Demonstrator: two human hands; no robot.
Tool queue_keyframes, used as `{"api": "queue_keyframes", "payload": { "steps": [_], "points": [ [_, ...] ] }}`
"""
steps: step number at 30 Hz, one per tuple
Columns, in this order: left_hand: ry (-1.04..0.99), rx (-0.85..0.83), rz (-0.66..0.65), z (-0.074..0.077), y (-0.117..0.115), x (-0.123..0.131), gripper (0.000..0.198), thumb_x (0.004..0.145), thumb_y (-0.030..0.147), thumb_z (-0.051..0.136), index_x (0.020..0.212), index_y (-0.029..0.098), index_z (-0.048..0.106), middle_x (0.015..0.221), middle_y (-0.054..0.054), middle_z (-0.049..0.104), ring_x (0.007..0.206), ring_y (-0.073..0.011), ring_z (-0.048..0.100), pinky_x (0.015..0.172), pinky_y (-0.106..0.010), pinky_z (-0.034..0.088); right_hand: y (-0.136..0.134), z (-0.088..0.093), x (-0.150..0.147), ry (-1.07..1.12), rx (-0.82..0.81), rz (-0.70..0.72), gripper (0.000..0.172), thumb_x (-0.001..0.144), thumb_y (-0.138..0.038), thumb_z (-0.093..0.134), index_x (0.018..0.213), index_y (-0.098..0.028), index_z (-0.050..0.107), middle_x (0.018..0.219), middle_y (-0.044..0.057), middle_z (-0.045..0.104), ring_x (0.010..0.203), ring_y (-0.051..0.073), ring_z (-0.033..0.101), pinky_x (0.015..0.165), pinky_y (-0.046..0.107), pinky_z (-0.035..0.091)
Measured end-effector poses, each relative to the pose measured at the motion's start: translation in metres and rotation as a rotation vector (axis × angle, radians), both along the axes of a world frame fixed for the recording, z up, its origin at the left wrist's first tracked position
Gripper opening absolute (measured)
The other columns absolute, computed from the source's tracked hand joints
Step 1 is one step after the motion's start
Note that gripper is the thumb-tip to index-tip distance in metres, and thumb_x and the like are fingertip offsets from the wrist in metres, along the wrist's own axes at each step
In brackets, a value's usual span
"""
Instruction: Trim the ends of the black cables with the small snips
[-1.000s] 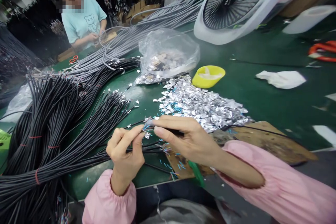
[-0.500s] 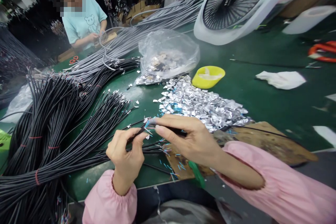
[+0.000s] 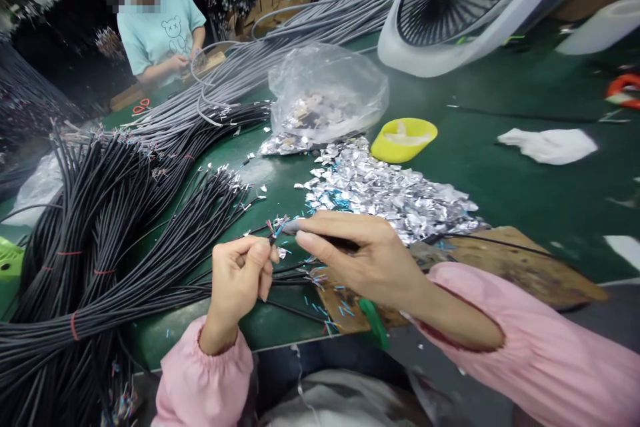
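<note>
My left hand (image 3: pixel 239 277) is closed round the end of a black cable, with thin coloured wires (image 3: pixel 278 225) fanning out past the thumb. Right beside them, my right hand (image 3: pixel 373 257) has thumb and index finger nearly together at the wire tips. A slim black object (image 3: pixel 343 241) lies inside its curled fingers; its kind is mostly hidden. The index fingertip wears a greyish cover. Behind the hands spreads a heap of silver foil scraps (image 3: pixel 395 200) mixed with blue wire bits. To the left lie black cable bundles (image 3: pixel 150 287) tied with red bands.
A clear plastic bag (image 3: pixel 327 97) of scraps and a yellow cup (image 3: pixel 404 140) stand beyond the heap. Farther off are a white fan (image 3: pixel 440 20), grey cables (image 3: pixel 300 33) and a person (image 3: pixel 163 33) handling something. A worn brown board (image 3: pixel 515 267) lies at the right.
My left hand has turned, its fingers curling more around the cable, and the wires now point more upward. My right hand stays close to the wire tips. The view has shifted slightly.
</note>
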State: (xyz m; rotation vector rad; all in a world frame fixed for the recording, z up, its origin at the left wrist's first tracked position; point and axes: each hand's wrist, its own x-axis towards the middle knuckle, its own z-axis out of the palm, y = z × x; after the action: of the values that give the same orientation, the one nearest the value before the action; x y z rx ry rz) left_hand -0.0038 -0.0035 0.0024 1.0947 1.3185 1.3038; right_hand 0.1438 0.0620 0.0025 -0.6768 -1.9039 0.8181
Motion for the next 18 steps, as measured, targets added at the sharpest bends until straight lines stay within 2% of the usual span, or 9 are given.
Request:
{"api": "queue_keyframes", "payload": {
  "steps": [2,4,7,12,18],
  "points": [
    [0.005,0.022,0.043,-0.0003,-0.0001,0.0007,0.035,0.081,0.042,0.056,0.06,0.014,0.058,0.041,0.007,0.04,0.026,-0.0019,0.031,0.028,-0.015,0.02,0.001,-0.0001,-0.0002,-0.003,-0.047,-0.025,0.018,0.083,-0.018,0.054,0.08,-0.017,0.071,0.061,0.002,0.064,0.05,0.011,0.057,0.046,0.02,0.045],
    [0.088,0.101,0.15,-0.002,-0.0011,0.0023,0.028,0.079,0.036,0.06,0.063,0.014,0.062,0.049,0.004,0.047,0.033,-0.0023,0.038,0.032,-0.015,0.025,0.0018,0.0003,-0.0002,-0.002,-0.074,-0.021,0.018,0.083,-0.02,0.054,0.082,-0.016,0.071,0.061,0.003,0.064,0.051,0.011,0.057,0.045,0.021,0.044],
    [0.242,0.24,0.26,-0.0046,-0.0031,0.0038,0.019,0.078,0.029,0.063,0.065,0.015,0.066,0.056,0.002,0.053,0.045,-0.0048,0.047,0.039,-0.015,0.034,0.0021,0.0015,0.0,-0.007,-0.105,0.053,0.019,0.084,-0.022,0.053,0.085,-0.016,0.071,0.063,0.003,0.064,0.051,0.012,0.057,0.044,0.022,0.043],
    [0.365,0.32,0.275,-0.0048,-0.0046,0.0034,0.015,0.079,0.023,0.062,0.067,0.016,0.067,0.055,0.003,0.055,0.048,-0.0055,0.049,0.044,-0.015,0.037,0.0021,0.0026,0.0007,-0.028,-0.134,0.114,0.022,0.085,-0.024,0.051,0.085,-0.017,0.072,0.063,0.003,0.064,0.054,0.012,0.058,0.047,0.022,0.044],
    [0.418,0.311,0.243,-0.0032,-0.0041,0.0035,0.017,0.081,0.024,0.059,0.067,0.016,0.066,0.054,0.003,0.054,0.045,-0.005,0.047,0.041,-0.015,0.035,0.0026,0.0033,0.0017,-0.044,-0.128,0.117,0.024,0.087,-0.027,0.051,0.084,-0.017,0.072,0.061,0.003,0.063,0.052,0.011,0.055,0.046,0.021,0.043]
  ]
}}
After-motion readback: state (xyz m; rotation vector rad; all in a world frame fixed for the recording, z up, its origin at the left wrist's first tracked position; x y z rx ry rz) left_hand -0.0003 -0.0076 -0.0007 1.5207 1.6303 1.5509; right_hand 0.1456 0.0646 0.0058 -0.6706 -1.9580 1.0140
